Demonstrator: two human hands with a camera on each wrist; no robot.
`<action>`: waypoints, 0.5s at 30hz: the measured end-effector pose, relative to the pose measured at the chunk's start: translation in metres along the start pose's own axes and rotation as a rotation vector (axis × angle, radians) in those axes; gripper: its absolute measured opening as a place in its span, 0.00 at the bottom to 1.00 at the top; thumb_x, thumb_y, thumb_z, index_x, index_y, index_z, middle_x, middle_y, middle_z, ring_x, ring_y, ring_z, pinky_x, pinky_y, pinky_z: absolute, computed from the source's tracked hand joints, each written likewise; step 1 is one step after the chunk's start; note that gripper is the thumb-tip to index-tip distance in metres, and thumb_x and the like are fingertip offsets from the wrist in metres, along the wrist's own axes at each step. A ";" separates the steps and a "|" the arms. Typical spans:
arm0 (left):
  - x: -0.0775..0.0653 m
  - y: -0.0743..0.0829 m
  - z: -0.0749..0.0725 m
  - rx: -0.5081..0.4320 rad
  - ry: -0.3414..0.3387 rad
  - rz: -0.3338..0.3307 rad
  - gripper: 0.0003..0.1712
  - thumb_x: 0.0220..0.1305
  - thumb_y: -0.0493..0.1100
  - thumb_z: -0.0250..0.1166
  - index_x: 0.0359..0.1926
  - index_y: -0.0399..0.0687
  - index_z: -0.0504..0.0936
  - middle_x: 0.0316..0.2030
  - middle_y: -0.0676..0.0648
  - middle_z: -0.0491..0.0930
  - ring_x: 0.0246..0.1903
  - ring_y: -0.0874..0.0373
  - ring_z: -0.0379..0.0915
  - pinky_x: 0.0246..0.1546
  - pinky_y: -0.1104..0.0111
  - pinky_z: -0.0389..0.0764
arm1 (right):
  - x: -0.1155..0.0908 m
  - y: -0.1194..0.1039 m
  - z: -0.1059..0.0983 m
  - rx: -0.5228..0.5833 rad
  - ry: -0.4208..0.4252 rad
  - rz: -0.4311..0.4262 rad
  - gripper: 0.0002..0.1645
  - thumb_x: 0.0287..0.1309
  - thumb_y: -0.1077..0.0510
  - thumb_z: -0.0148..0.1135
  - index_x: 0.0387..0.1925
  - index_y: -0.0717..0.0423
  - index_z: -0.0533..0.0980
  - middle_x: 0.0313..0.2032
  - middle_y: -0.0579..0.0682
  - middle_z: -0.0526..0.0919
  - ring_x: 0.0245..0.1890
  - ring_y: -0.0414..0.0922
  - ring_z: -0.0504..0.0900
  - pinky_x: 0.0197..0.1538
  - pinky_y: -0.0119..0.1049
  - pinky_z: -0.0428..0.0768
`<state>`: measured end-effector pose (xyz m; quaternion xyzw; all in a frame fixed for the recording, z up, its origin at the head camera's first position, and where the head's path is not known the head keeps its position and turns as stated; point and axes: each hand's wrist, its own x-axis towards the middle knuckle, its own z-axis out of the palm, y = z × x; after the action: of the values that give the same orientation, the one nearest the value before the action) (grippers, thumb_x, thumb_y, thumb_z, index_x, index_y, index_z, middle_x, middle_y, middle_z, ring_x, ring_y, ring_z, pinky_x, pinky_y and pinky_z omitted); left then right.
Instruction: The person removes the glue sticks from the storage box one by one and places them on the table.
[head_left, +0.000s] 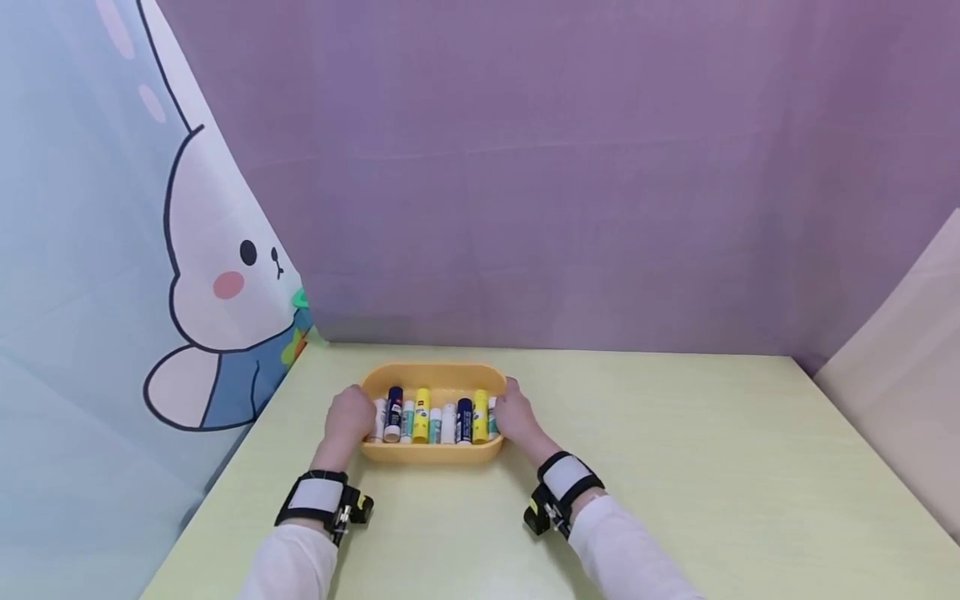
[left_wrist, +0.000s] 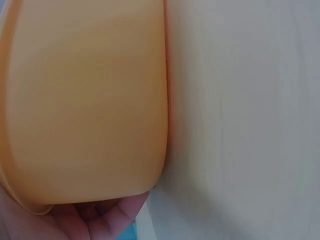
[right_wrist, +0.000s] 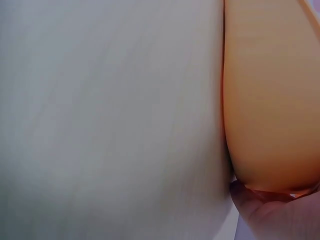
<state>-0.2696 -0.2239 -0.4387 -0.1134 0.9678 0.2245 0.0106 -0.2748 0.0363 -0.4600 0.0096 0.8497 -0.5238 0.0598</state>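
An orange-yellow oval plastic tray [head_left: 433, 453] sits on the table with several glue sticks lying side by side in it. Among them are a navy glue stick [head_left: 393, 415], a yellow glue stick [head_left: 422, 421] and smaller white and teal ones. My left hand [head_left: 350, 417] grips the tray's left end, and my right hand [head_left: 519, 417] grips its right end. From the left wrist, curled fingers [left_wrist: 117, 217] show under the end of the tray [left_wrist: 90, 110]. In the right wrist view, my right hand [right_wrist: 280, 215] holds the tray's opposite end [right_wrist: 275, 100].
The pale green table [head_left: 675, 467] extends to the right and in front of the tray. A purple cloth [head_left: 540, 183] hangs behind it. On the left hangs a blue curtain [head_left: 67, 292] with a cartoon figure. Both wrists carry strapped cameras.
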 end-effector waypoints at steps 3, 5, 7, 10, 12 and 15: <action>-0.002 0.003 0.000 0.012 -0.014 0.012 0.12 0.62 0.34 0.47 0.35 0.27 0.75 0.28 0.38 0.75 0.23 0.52 0.72 0.20 0.68 0.74 | -0.003 0.003 -0.005 -0.008 0.001 -0.003 0.28 0.70 0.61 0.33 0.69 0.64 0.51 0.62 0.66 0.67 0.56 0.56 0.73 0.61 0.52 0.70; -0.003 0.004 -0.001 0.021 -0.021 0.026 0.12 0.61 0.34 0.48 0.32 0.28 0.76 0.26 0.40 0.74 0.22 0.52 0.72 0.19 0.69 0.72 | -0.005 0.004 -0.008 -0.018 0.002 -0.009 0.28 0.70 0.61 0.32 0.68 0.64 0.51 0.61 0.65 0.68 0.55 0.55 0.74 0.61 0.52 0.71; -0.005 0.007 -0.003 0.036 -0.029 0.046 0.11 0.60 0.34 0.49 0.30 0.29 0.76 0.24 0.41 0.74 0.21 0.53 0.72 0.18 0.69 0.72 | -0.007 0.006 -0.011 -0.022 0.000 -0.009 0.28 0.70 0.61 0.32 0.68 0.63 0.52 0.61 0.65 0.69 0.55 0.54 0.74 0.61 0.52 0.71; -0.009 0.011 -0.007 0.016 -0.060 0.057 0.11 0.59 0.33 0.50 0.32 0.28 0.76 0.24 0.41 0.74 0.20 0.53 0.72 0.16 0.69 0.72 | -0.010 0.009 -0.017 -0.019 -0.011 0.000 0.28 0.70 0.61 0.32 0.69 0.62 0.51 0.62 0.64 0.67 0.56 0.55 0.73 0.62 0.53 0.69; -0.012 0.015 -0.009 0.005 -0.087 0.071 0.11 0.58 0.33 0.51 0.35 0.25 0.75 0.24 0.40 0.74 0.20 0.53 0.72 0.17 0.70 0.72 | -0.013 0.011 -0.021 -0.011 -0.018 0.000 0.28 0.70 0.61 0.32 0.69 0.62 0.51 0.63 0.64 0.66 0.57 0.55 0.72 0.63 0.54 0.68; -0.014 0.021 -0.010 -0.019 -0.135 0.081 0.13 0.57 0.31 0.51 0.40 0.23 0.74 0.26 0.39 0.74 0.21 0.53 0.72 0.17 0.70 0.73 | -0.017 0.015 -0.027 -0.008 -0.027 0.002 0.28 0.70 0.60 0.32 0.70 0.62 0.50 0.64 0.65 0.65 0.58 0.56 0.71 0.63 0.54 0.67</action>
<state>-0.2606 -0.2075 -0.4196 -0.0590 0.9664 0.2412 0.0656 -0.2592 0.0683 -0.4592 0.0029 0.8507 -0.5206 0.0717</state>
